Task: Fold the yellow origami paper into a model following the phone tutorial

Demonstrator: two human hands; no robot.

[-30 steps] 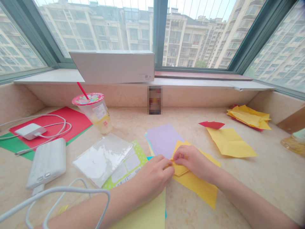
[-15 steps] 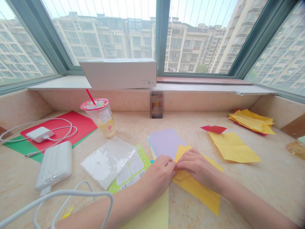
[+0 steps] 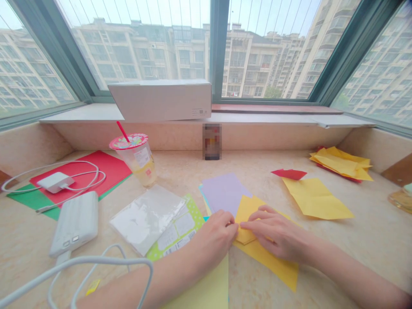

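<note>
A sheet of yellow paper [image 3: 277,262] lies on the counter in front of me, with a folded-over part under my fingers. My left hand [image 3: 222,231] is closed, its fingertips pinching the left corner of the yellow paper. My right hand [image 3: 273,229] rests on the folded part with fingers stretched out and a little apart; its index finger points at the left hand's pinch. Beneath and behind the yellow paper is a purple sheet [image 3: 222,189]. A pale yellow sheet [image 3: 206,287] shows under my left forearm.
On the left are a clear wrapper [image 3: 144,214], a drink cup with a straw [image 3: 137,159], a white power bank [image 3: 75,223], a charger [image 3: 55,183] and red paper [image 3: 106,169]. At right lie a creased yellow sheet [image 3: 317,199], a folded red piece [image 3: 289,174] and a folded yellow pile [image 3: 343,164].
My right hand has shifted slightly right, and its fingertips have come away from my left hand. Its fingers are more spread. My left hand keeps its place at the corner.
</note>
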